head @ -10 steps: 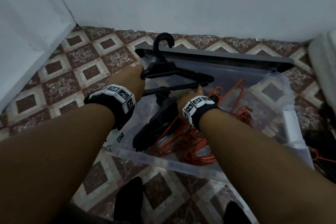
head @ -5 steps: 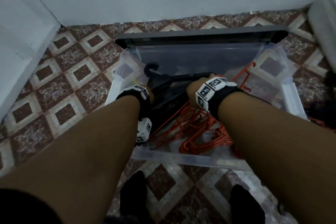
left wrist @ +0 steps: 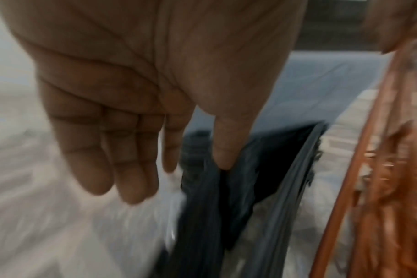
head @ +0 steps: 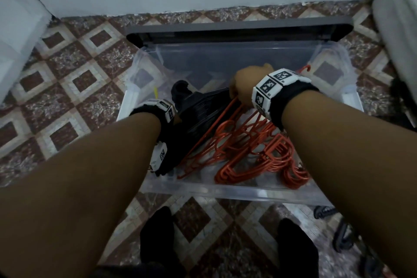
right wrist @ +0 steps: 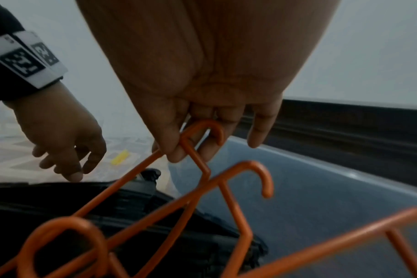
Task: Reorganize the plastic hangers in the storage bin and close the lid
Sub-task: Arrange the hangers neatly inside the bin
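A clear plastic storage bin (head: 225, 192) stands on the tiled floor, and its grey lid (head: 237, 29) is propped along the far side. A stack of black hangers (head: 203, 108) lies in the bin's left half. Tangled orange hangers (head: 243, 142) fill the right half. My left hand (left wrist: 195, 167) is low at the bin's left, fingers relaxed and nearly straight, thumb tip touching the black hangers (left wrist: 262, 169). My right hand (head: 243, 88) pinches one orange hanger (right wrist: 198, 159) at its neck, just below the hook, between thumb and fingers (right wrist: 176, 152).
My two feet in black socks (head: 158, 232) stand just in front of the bin. White walls close off the back and left. A white bulky object (head: 397, 29) sits at the right. Dark footwear (head: 343, 237) lies at the lower right. A small yellow piece (head: 155, 92) lies in the bin.
The black hanger held above the bin a second ago now lies on the black stack. My left hand has let go of it. My right hand has taken hold of an orange hanger.
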Demonstrator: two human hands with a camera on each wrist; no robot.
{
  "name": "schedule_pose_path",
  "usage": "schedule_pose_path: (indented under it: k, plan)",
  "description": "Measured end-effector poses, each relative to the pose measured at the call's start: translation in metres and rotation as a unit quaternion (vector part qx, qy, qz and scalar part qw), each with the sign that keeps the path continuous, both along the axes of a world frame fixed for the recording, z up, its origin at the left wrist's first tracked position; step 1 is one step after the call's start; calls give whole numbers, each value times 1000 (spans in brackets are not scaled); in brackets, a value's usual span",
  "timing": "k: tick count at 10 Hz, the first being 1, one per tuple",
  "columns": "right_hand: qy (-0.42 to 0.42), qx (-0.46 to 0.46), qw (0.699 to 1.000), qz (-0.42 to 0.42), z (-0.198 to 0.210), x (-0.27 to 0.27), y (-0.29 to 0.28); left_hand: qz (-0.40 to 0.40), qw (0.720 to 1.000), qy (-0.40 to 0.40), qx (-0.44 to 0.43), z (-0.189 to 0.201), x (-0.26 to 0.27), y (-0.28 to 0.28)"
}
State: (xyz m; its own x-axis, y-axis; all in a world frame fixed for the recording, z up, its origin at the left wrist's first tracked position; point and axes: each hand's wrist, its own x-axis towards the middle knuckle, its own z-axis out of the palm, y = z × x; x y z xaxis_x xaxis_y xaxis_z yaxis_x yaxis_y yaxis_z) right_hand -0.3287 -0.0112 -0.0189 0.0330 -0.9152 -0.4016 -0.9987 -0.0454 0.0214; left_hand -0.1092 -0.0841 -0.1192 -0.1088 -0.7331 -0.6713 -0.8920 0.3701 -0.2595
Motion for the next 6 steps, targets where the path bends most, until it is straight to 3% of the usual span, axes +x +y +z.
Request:
schedule_pose_path:
  k: [1,2,3,4,5,6]
  plan:
    - [-48,-40,997,35,28,1,6,-47,998,23,-25,40,1,-1]
    - [-90,-95,990,60,73,5,20,-35,990,134,-7,87,-5,12]
    - [-135,-162,975,76,126,10,44,-49,960,273,32,145,-17,41]
    - [-169,-219,957,89,170,18,71,-127,938,322,-15,191,-27,70]
    - [-203,-267,938,93,199,22,98,-157,923,338,-93,219,-39,95]
    - [-262,-360,895,36,208,15,120,-125,892,404,-159,238,-38,111]
